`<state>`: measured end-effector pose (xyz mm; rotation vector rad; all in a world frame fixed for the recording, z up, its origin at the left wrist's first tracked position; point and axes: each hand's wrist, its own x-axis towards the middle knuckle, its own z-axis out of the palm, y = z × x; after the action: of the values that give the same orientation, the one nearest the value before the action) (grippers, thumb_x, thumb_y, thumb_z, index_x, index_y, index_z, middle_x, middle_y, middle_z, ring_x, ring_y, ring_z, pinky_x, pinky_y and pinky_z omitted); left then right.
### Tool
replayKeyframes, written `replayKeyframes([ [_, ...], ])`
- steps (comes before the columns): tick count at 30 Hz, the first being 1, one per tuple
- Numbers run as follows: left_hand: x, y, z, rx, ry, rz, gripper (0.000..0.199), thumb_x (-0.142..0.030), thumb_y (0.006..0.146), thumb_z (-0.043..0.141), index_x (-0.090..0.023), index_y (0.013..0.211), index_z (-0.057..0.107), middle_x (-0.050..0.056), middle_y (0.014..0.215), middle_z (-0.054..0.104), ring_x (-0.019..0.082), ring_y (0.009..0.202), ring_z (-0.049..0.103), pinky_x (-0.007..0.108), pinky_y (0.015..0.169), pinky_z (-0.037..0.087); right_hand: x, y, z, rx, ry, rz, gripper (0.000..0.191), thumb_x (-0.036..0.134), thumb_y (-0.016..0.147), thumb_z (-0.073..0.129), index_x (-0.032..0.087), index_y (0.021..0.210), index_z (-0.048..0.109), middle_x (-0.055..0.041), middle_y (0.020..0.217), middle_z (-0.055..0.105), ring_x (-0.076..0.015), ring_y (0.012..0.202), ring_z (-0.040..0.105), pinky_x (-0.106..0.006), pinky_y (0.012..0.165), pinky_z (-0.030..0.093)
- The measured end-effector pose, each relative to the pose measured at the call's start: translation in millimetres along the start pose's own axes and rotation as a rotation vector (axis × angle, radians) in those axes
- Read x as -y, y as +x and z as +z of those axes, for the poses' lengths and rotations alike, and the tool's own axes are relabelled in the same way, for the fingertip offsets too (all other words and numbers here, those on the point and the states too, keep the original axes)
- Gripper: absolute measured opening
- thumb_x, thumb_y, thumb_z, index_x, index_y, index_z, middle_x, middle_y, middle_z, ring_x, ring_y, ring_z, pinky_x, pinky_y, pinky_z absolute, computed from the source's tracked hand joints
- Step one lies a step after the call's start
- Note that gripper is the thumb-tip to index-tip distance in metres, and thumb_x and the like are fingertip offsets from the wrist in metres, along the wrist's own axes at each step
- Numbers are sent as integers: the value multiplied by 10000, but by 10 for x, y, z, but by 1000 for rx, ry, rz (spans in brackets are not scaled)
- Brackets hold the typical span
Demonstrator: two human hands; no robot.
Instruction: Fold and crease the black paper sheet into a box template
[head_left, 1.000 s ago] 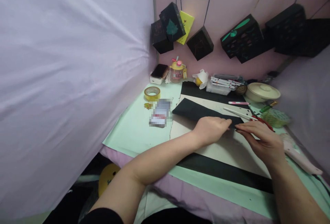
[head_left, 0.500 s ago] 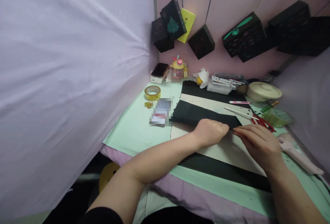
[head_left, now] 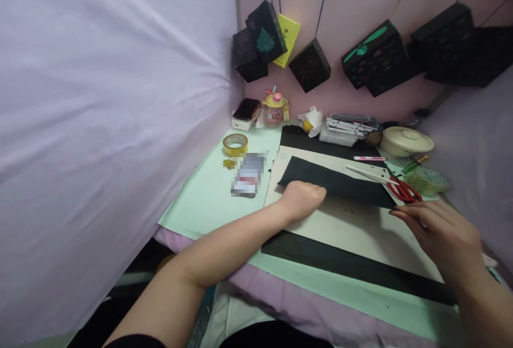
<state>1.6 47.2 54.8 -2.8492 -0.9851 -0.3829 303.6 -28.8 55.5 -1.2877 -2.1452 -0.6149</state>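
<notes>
A strip of black paper [head_left: 336, 179] is held just above a white sheet [head_left: 340, 233]. My left hand [head_left: 302, 199] is closed on its near edge, left of the middle. At the strip's right corner, the thumb and fingers of my right hand [head_left: 438, 230] pinch the paper. Beneath the white sheet lies a larger black sheet [head_left: 352, 267], showing along the near and far sides. Red-handled scissors [head_left: 404, 190] rest just beyond my right hand, beside a white pen-like stick [head_left: 368, 172].
A phone [head_left: 247, 174] and yellow tape roll [head_left: 235, 145] lie at left. Along the back stand a yellow-lidded cup [head_left: 274, 110], a box of pens [head_left: 344, 131] and a lidded bowl [head_left: 406, 141]. Black boxes [head_left: 310, 64] hang above. A pink cutter [head_left: 369, 159] lies nearby.
My hands have moved apart: the left slid leftward along the strip, the right moved right. The black paper shifted right and its right end now shows stretched out between them.
</notes>
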Motion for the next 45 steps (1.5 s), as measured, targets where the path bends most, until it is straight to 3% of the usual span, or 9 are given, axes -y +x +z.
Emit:
replayKeyframes([
  [12,222,-245,58,20,81,-38,109,-114,864,502,-147,844,605,61,789,679,193,731,646,278,583,432,-24,-173,95,141,129,-14,67,265,884,593,226,893,646,-51,829,691,-179,734,638,-308,695,483],
  [18,350,-385,120,-99,114,-66,170,-169,911,499,-159,805,631,45,708,682,191,673,649,278,542,386,-7,-209,81,142,158,-87,136,270,920,543,179,899,643,-48,826,674,-166,756,625,-287,702,467],
  [24,437,-406,124,-349,201,-61,405,-399,952,489,-163,636,580,32,542,611,170,539,606,286,527,363,-3,-194,13,58,86,-49,159,308,903,583,176,845,651,-47,778,681,-164,707,624,-285,692,466],
  [28,467,-414,86,-464,180,-29,256,-254,964,473,-154,794,636,35,682,686,168,654,657,284,600,433,2,-164,-79,-53,53,27,79,265,848,668,189,839,648,-32,754,686,-159,697,628,-277,680,468],
  [33,455,-463,131,-505,95,8,216,-101,942,436,-124,1013,638,71,927,736,166,842,691,286,737,503,11,-127,-165,-89,52,15,45,241,871,634,197,865,640,-42,765,691,-167,703,641,-287,697,485],
  [37,476,-488,168,-479,79,-64,184,-169,946,478,-143,933,659,52,787,732,172,741,696,288,694,517,-30,-148,-184,-103,-21,5,64,275,865,641,217,838,636,-40,758,693,-172,703,644,-291,681,485],
  [39,555,-513,50,-473,59,-120,166,-264,932,540,-151,959,658,65,810,730,191,794,697,312,762,524,-51,-156,-172,-96,-43,5,63,276,864,640,228,825,631,-34,753,692,-169,700,644,-289,680,486],
  [41,664,-553,-199,-560,27,-164,333,-347,896,595,-159,1171,588,118,1097,693,233,1061,641,369,944,477,-42,-147,-145,-86,-19,5,42,258,852,656,234,827,633,-28,756,694,-162,695,641,-284,684,487],
  [45,702,-541,-714,-1116,-76,-515,564,-369,942,488,-215,1440,273,126,1442,419,241,1342,409,445,1072,365,105,-79,-82,-35,103,29,36,197,838,668,211,857,641,-38,784,697,-166,725,639,-296,709,487],
])
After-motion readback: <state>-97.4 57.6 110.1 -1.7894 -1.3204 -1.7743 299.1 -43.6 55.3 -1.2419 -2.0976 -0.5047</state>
